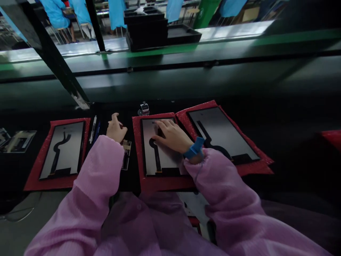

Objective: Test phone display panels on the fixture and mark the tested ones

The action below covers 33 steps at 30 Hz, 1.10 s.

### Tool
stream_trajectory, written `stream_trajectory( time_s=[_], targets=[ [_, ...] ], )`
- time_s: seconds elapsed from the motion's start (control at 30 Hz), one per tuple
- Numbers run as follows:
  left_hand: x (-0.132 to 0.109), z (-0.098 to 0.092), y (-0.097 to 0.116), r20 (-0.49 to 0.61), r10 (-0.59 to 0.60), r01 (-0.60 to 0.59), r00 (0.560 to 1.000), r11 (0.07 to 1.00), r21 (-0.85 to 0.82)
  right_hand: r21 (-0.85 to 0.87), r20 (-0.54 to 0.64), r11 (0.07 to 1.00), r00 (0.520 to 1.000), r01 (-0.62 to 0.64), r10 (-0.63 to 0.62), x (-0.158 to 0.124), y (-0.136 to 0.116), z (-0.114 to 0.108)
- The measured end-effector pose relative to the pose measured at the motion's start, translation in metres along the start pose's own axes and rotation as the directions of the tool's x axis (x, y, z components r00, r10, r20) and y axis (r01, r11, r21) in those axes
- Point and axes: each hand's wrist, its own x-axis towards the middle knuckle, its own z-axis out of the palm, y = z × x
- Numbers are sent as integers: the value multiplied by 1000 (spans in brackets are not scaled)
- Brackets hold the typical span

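My right hand (173, 136) lies on the middle display panel (149, 161), its fingers stretched over the upper part of the grey back. A black ribbon cable (156, 156) runs along that panel, left of the hand. Beneath the panel is a red bubble-wrap sheet (165, 184). My left hand (115, 128) is over the black bench between the left and middle panels, fingers curled and one finger raised. Something small and dark red shows by its fingers, too hidden to name. Below it lies a small clear-edged piece with tan strips (126, 153), partly covered by my sleeve.
Other display panels lie on red wrap at left (71, 142) and right (223, 124). A white pen (93, 129) and a blue pen (97, 131) lie near the left one. A metal tally counter (144, 108) stands behind. Black trays (149, 30) sit beyond the green-edged ledge.
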Motion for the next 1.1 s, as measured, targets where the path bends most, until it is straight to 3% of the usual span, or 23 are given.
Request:
stream_trajectory(
  time_s=[0.13,0.23,0.5,0.63,0.73,0.83,0.93,1.03,1.1],
  targets=[
    [2,-1,3,-15,31,-34,999,936,-350,18,76,999,997,32,-34,-21,2,8],
    [3,-1,6,-18,59,-60,998,875,-480,-17,147,999,989,37,-34,-32,-2,12],
    [2,-4,13,-2,154,-133,988,848,-514,0,123,1000,992,11,-11,-41,-16,13],
    [-2,-4,18,46,201,-152,978,854,-498,160,53,987,999,-9,1,-40,-23,8],
    [-7,-5,24,145,213,-119,966,868,-482,455,-12,890,999,-24,33,-37,-27,11],
    [-11,-5,30,243,168,-35,955,881,-471,787,-4,615,995,-55,95,-33,-28,20],
    [-13,-3,34,278,163,-26,947,899,-438,905,39,417,993,-84,115,-32,-30,25],
    [-15,0,35,291,235,-127,927,930,-346,901,75,419,993,-108,93,-32,-33,28],
    [-16,2,35,343,282,-192,896,942,-275,829,31,555,996,-72,82,-32,-34,28]
  ],
)
